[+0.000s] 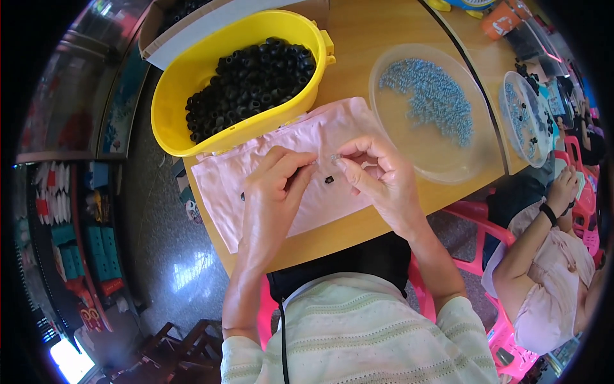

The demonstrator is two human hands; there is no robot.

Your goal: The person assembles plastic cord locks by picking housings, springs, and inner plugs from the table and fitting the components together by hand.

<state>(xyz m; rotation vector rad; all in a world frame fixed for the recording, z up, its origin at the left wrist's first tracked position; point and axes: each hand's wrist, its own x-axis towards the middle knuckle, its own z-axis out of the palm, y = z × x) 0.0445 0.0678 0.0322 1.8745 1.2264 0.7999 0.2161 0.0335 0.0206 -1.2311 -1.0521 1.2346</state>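
Observation:
Over a pink cloth (220, 182), both my hands work close together with fingertips almost meeting. My left hand (272, 182) is closed in a pinch; what its fingertips hold is too small to make out. Thumb and index finger of my right hand (380, 179) pinch a small clear piece (335, 157). Below the fingertips, a small black piece (329, 180) lies on the cloth. A second dark piece (242, 196) shows partly beside my left wrist. Beyond my hands stands a yellow basin (167, 128) holding many hollow black parts (262, 83).
Right of the cloth, a round translucent tray (441, 168) holds many small blue pieces (425, 93). Farther right is another tray (540, 153) with blue and black pieces. A cardboard box (211, 22) stands behind the basin. Another person's arm (527, 249) rests at the right.

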